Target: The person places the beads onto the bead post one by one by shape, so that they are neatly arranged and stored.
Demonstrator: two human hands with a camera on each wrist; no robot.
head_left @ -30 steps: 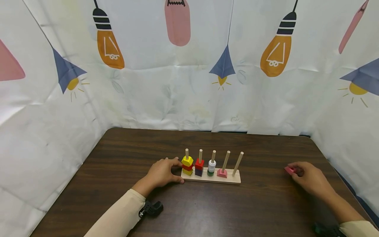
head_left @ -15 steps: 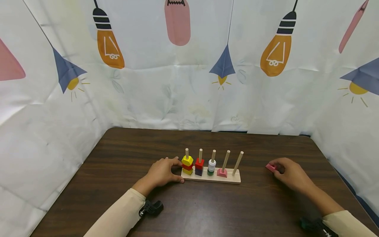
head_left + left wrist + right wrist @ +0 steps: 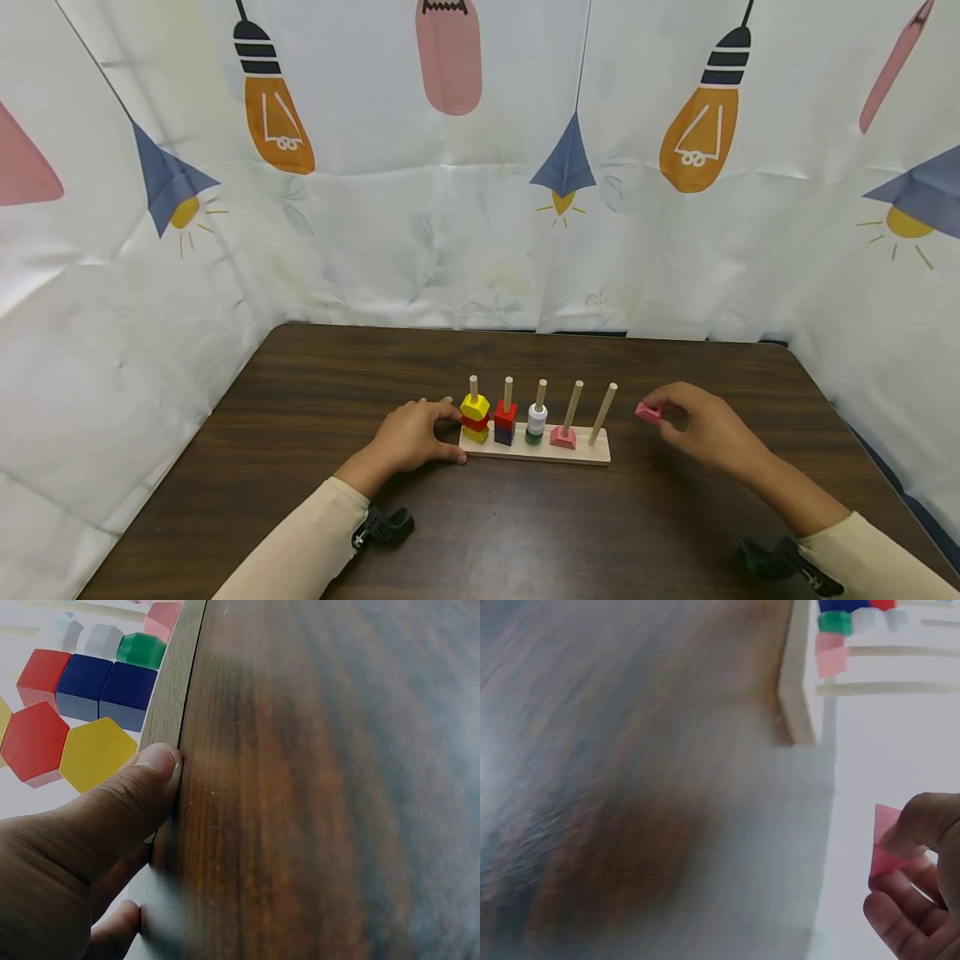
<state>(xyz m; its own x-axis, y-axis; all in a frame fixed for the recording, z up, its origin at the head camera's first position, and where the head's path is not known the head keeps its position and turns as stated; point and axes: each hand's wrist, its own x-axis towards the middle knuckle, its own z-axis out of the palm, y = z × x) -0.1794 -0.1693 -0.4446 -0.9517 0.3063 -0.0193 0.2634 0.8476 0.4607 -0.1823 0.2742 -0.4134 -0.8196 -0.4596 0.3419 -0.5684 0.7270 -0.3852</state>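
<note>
A wooden peg board [image 3: 592,455] with several upright pegs stands mid-table. Yellow and red hexagon blocks [image 3: 475,414] sit on the leftmost peg, red and blue cubes [image 3: 505,422] on the second, white and green rounds [image 3: 536,422] on the third, a pink triangle [image 3: 562,438] on the fourth. The rightmost peg [image 3: 603,413] is bare. My left hand [image 3: 415,434] holds the board's left end, thumb pressed on its edge [image 3: 166,712]. My right hand [image 3: 697,422] pinches a pink triangle block [image 3: 647,412], lifted just right of the bare peg, also seen as the pink block [image 3: 886,851] in the right wrist view.
The dark wooden table [image 3: 315,392] is enclosed at the back and sides by a white curtain [image 3: 450,233] printed with lamps. Black wrist camera mounts [image 3: 382,527] show on both sleeves.
My right hand has carried the pink triangle block leftward from the table's right side and lifted it toward the board. The left hand and board have not moved.
</note>
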